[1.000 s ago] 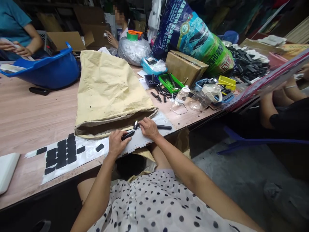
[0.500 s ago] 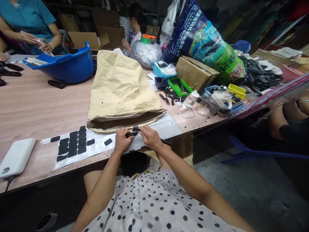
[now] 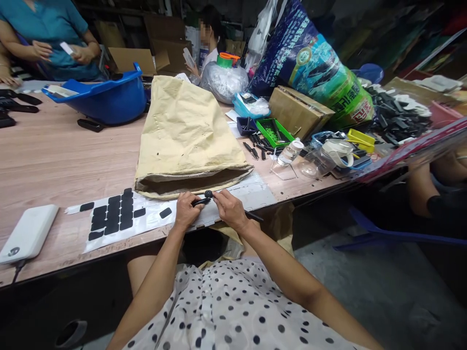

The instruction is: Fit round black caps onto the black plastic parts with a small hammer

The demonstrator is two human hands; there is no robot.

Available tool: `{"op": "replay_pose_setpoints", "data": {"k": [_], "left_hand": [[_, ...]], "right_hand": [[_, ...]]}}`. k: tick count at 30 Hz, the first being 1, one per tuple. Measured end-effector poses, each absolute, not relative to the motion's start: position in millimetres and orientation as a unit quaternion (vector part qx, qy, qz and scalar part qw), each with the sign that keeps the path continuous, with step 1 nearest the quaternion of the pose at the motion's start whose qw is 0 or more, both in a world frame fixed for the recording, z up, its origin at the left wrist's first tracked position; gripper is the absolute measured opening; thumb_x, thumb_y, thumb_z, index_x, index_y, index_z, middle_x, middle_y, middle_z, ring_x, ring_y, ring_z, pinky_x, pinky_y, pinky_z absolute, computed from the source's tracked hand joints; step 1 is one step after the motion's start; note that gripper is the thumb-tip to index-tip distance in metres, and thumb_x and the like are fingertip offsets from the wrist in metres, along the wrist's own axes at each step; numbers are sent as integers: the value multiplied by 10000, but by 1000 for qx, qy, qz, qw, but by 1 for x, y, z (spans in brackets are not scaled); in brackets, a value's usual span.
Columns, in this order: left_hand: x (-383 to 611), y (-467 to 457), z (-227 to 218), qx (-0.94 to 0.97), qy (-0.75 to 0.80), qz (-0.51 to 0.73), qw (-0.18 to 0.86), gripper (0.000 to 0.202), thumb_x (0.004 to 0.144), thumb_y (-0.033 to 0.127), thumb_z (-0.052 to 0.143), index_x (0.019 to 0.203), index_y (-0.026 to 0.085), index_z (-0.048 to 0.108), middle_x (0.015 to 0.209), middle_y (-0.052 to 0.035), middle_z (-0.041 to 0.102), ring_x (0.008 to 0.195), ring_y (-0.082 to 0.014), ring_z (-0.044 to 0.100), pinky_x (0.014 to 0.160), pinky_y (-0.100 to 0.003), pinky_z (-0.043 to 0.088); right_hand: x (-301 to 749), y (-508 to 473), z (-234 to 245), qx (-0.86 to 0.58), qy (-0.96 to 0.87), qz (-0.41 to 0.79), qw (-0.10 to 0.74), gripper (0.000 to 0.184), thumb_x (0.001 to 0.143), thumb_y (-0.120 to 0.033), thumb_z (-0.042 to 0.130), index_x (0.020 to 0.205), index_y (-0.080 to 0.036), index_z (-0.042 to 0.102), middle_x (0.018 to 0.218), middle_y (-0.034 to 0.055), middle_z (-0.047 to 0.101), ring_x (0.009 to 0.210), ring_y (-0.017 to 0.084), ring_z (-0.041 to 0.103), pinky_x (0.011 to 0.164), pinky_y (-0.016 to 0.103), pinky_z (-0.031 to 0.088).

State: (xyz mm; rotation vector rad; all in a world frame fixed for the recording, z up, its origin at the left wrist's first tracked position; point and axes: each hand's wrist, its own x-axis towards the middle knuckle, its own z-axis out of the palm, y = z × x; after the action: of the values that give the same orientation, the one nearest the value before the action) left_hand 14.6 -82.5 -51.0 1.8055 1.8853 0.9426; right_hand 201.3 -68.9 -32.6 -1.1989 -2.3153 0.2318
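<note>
At the table's front edge, my left hand [image 3: 186, 210] is closed around a slim black part [image 3: 200, 201], which sticks out past the thumb. A small round black piece [image 3: 208, 193] sits at its far end, between my two hands. My right hand [image 3: 229, 209] is closed in a pinch, its fingertips against that round piece. Below my right wrist, a thin black rod [image 3: 254, 216] pokes out; whether my palm holds it is hidden. Just beyond my hands gapes the mouth of a yellowish sack [image 3: 189, 136]. Left of them, black stickers [image 3: 120, 213] lie on a white backing sheet [image 3: 146, 224].
A white power bank [image 3: 31, 232] with a cable lies at the left. Behind it are a blue basin [image 3: 105, 99] and a co-worker's hands [image 3: 82, 53]. Rightward stand a green tray [image 3: 275, 132], a clear bottle [image 3: 290, 153], a plastic jug [image 3: 321, 160] and a cardboard box [image 3: 299, 112].
The view has shifted slightly. My hands remain together at the black part; its round piece has turned a little. Across the table, a co-worker's hands have moved apart, one holding a white piece.
</note>
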Motion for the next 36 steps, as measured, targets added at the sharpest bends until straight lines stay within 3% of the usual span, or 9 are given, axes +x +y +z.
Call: {"op": "replay_pose_setpoints", "data": {"k": [6, 15, 26, 31, 36], "left_hand": [[14, -82, -53, 639, 666, 336, 187, 75, 682, 180, 699, 705, 249, 680, 793, -19, 649, 890, -251, 570, 830, -393, 477], [19, -83, -51, 659, 667, 312, 155, 146, 689, 201, 716, 823, 250, 684, 867, -23, 642, 921, -265, 565, 874, -409, 464], [21, -87, -46, 694, 643, 297, 125, 93, 776, 213, 694, 858, 250, 671, 910, -46, 654, 944, -271, 578, 887, -412, 469], [31, -120, -43, 749, 538, 377, 88, 125, 835, 130, 575, 890, 227, 630, 886, -53, 658, 872, -237, 605, 804, -367, 500], [41, -174, -55, 793, 451, 383, 143, 88, 911, 178, 564, 959, 214, 628, 841, -31, 667, 768, -180, 642, 702, -281, 522]], "right_hand": [[208, -62, -40, -453, -849, 90, 258, 295, 1009, -230, 472, 1215, -258, 682, 1008, 58, 664, 920, 178, 638, 795, 244, 514], [234, -24, -50, -458, -861, 27, 220, 261, 995, -210, 498, 1139, -239, 715, 959, 79, 644, 912, 219, 579, 763, 294, 441], [233, -23, -56, -461, -857, 19, 229, 236, 961, -201, 551, 1123, -225, 721, 957, 88, 635, 932, 247, 502, 808, 345, 395], [232, -23, -55, -470, -855, 20, 217, 231, 956, -211, 561, 1122, -231, 721, 965, 84, 635, 928, 245, 506, 788, 339, 383], [230, -24, -52, -471, -856, 23, 212, 232, 959, -212, 563, 1132, -231, 716, 978, 88, 633, 945, 246, 509, 794, 333, 384]]}}
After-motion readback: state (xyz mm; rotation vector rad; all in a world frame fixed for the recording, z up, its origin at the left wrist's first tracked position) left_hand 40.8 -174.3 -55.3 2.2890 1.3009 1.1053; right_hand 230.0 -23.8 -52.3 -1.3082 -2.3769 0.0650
